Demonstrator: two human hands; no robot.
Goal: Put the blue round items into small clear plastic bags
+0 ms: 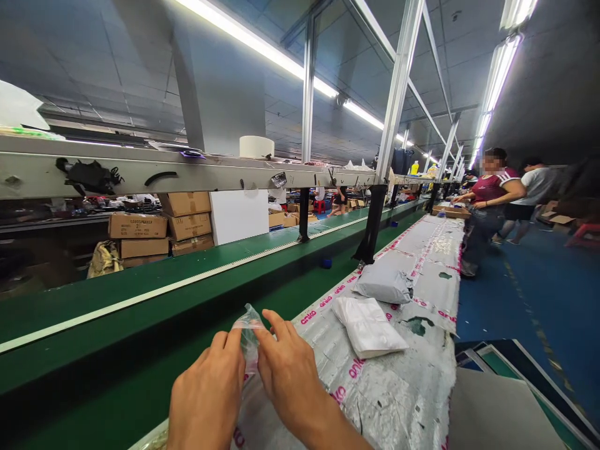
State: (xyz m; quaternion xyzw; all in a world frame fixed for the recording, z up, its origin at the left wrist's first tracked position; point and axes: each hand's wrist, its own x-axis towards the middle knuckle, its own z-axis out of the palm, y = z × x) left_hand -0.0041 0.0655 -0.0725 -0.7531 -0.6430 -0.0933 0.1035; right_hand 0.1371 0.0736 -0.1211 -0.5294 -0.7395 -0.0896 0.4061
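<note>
A small clear plastic bag [250, 322] is pinched between my two hands, above the near end of the foil-covered bench. My left hand [206, 390] is closed on the bag's left side, its fingertips pressed at the rim. On the other side, my right hand [288, 369] grips the bag too, with its index finger raised. What the bag contains, if anything, I cannot make out. To the right of my hands lies a stack of white plastic bags [370, 326], and just behind it a grey-white wrapped packet [383, 283].
A green conveyor belt [140, 325] runs along the left, below a metal shelf rail [197, 172] bearing a tape roll [257, 147]. A black-footed post [370, 225] stands by the bench [398, 400]. Flat panels [506, 400] lean at the right. Two people stand farther along.
</note>
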